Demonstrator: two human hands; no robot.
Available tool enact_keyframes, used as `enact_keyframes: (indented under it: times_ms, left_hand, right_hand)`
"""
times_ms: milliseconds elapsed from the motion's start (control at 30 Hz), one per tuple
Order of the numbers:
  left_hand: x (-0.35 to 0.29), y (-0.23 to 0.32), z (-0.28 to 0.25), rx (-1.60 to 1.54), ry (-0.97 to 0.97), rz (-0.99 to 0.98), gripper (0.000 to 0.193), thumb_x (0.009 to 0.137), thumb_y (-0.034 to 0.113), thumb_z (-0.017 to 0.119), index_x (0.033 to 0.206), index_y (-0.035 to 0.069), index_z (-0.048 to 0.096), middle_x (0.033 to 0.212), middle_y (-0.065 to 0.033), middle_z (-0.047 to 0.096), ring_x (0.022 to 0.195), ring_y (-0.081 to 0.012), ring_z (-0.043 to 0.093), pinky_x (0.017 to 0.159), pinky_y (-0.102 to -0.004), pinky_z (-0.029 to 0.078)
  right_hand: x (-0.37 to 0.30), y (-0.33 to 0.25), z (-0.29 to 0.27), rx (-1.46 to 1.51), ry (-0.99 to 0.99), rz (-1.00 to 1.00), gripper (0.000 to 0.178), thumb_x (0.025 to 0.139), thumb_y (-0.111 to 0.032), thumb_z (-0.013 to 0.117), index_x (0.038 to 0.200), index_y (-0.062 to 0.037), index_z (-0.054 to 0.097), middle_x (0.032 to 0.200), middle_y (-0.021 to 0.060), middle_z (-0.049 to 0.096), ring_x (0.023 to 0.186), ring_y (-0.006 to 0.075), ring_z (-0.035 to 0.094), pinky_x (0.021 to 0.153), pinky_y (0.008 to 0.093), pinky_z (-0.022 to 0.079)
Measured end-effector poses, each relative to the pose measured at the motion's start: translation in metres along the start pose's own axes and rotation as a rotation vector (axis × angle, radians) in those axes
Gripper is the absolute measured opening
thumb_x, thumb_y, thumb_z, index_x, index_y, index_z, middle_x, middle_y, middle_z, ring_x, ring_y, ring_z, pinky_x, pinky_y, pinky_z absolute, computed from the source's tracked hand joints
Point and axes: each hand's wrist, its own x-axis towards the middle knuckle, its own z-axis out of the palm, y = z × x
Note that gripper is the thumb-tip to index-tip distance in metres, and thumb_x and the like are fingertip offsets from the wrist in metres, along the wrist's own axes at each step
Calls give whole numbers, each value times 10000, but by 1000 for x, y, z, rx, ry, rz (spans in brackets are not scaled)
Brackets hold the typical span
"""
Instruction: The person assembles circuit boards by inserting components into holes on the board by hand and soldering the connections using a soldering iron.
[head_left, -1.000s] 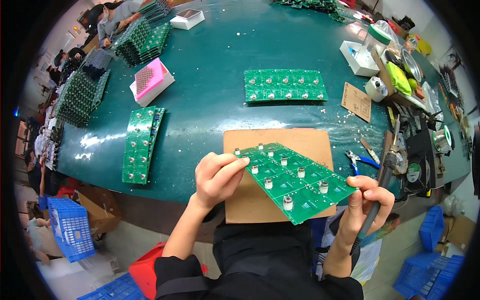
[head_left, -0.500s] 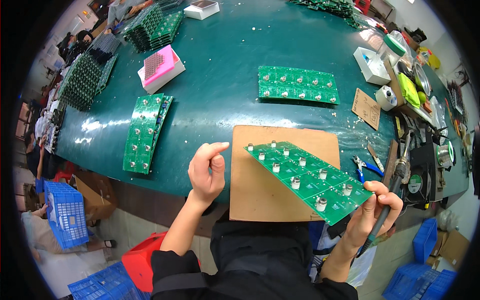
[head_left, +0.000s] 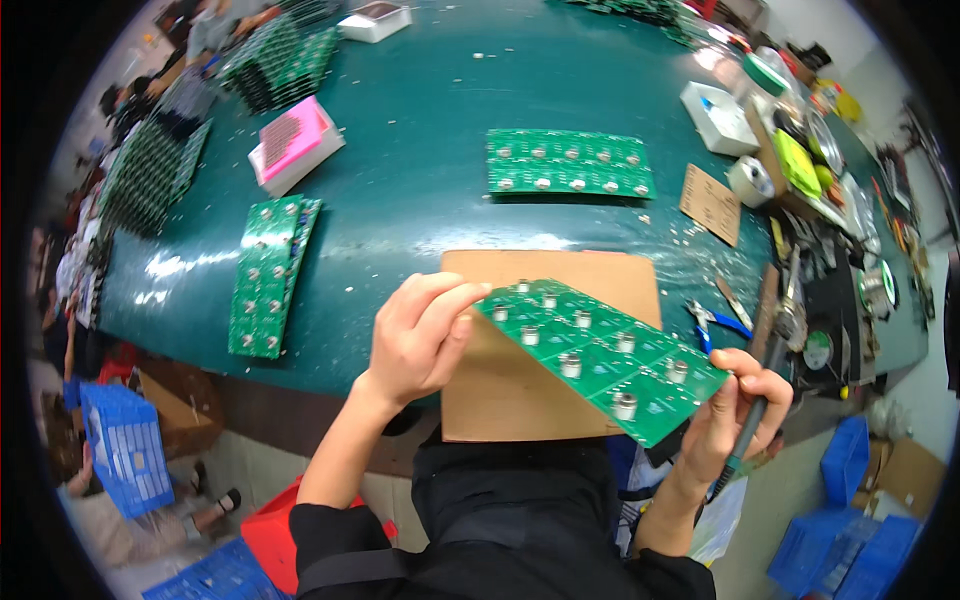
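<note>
A green circuit board [head_left: 600,350] with several silver and white cylindrical parts is held tilted above a brown cardboard sheet [head_left: 500,410]. The fingers of my left hand [head_left: 418,330] pinch its far-left corner. At the opposite, near-right end, my right hand [head_left: 735,415] grips the board's edge between thumb and fingers. That same hand also holds a soldering iron [head_left: 752,432], whose dark handle lies across the fingers and points down toward me.
Stacked green boards [head_left: 570,162] lie ahead, with another stack [head_left: 268,280] at left. A pink-topped white box [head_left: 292,145] stands beyond. Blue-handled cutters [head_left: 712,322], a solder spool [head_left: 878,288] and a cardboard tag [head_left: 711,204] are at right. Blue crates [head_left: 128,445] sit on the floor.
My left hand has moved right and closed on the board's far-left corner, from which it was apart. My right hand keeps its hold. The whole view has shifted slightly.
</note>
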Motion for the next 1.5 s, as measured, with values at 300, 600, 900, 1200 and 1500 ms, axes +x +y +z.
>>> enact_keyframes:
  times_ms: [300,600,900,1200,1500]
  left_hand:
    - [15,8,2,-43,-120,195,417,608,17,725,1019,55,668,926,-90,658,734,-266,633,621,-361,514]
    - [6,-2,-137,522,82,-246,94,776,26,678,850,13,622,760,-117,573,672,-295,578,637,-361,493]
    - [-105,-148,-246,-220,197,-1293,166,934,153,623,961,5,695,827,-10,692,706,-73,626,675,-240,500]
    - [-60,-95,-227,845,179,-617,263,1005,229,534,1019,3,669,863,-101,630,757,-250,580,713,-350,471]
    - [65,-70,1,-176,-90,-760,209,966,201,603,1006,0,646,768,36,530,712,-57,460,647,-251,407]
  right_hand:
    - [0,4,3,67,-1,54,194,930,9,602,1027,-50,445,999,241,671,920,258,650,877,373,505]
    - [9,22,-25,-126,-89,174,103,968,12,478,1065,-17,456,1189,276,619,1034,292,643,846,348,536]
    - [-11,38,-43,-238,-125,370,60,989,-42,500,1044,-22,513,1162,213,640,1051,244,621,897,332,494]
    - [-9,30,-75,-574,-916,198,532,612,-220,879,939,-88,480,1442,219,495,1360,409,416,1130,522,268]
    - [-21,57,-93,-593,-894,-176,421,652,-207,788,893,-117,455,1337,232,578,1228,417,552,1046,553,392]
